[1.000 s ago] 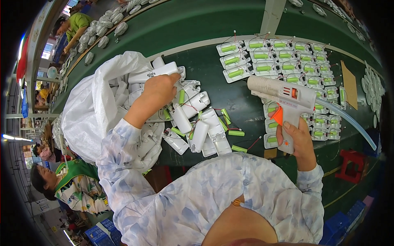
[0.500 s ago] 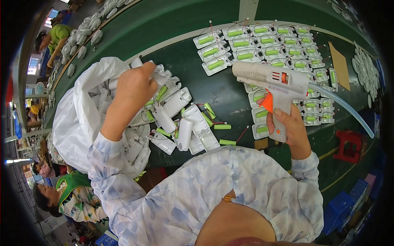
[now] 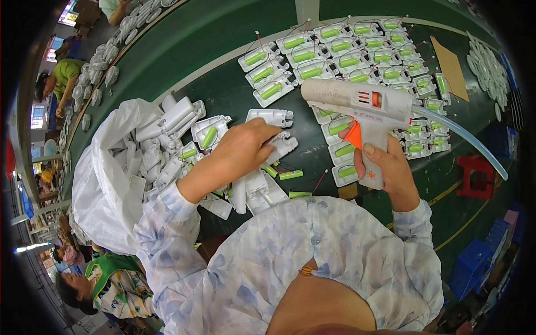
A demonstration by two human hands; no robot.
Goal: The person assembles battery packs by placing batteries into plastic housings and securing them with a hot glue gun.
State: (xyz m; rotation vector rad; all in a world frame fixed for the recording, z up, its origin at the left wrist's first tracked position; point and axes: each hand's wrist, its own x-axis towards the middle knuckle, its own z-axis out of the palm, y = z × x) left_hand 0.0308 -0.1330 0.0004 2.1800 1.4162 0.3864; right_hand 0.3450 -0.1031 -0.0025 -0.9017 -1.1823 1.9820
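Note:
My right hand (image 3: 388, 164) is wrapped round the handle of a white glue gun (image 3: 365, 105) with an orange trigger. A clear glue stick (image 3: 463, 142) curves out of its back end, and its nozzle end points left. My left hand (image 3: 237, 151) has its fingers closed on a white plastic casing (image 3: 283, 146); the thumb side is partly hidden. Just beyond those fingers is another white casing (image 3: 269, 117), and I cannot tell whether they touch it. Under and beside the left hand lie loose casings and green battery cells (image 3: 290, 175) with thin wires.
A white sack (image 3: 106, 184) full of casings stands at the left. Rows of casings with green cells (image 3: 310, 72) cover the far right of the dark table. Beyond them are a brown board (image 3: 449, 67) and white round parts (image 3: 486, 70). A red stool (image 3: 476, 177) stands right.
My left hand has moved right from the sack and now has a white casing in its fingers. The glue gun has shifted slightly left in the picture.

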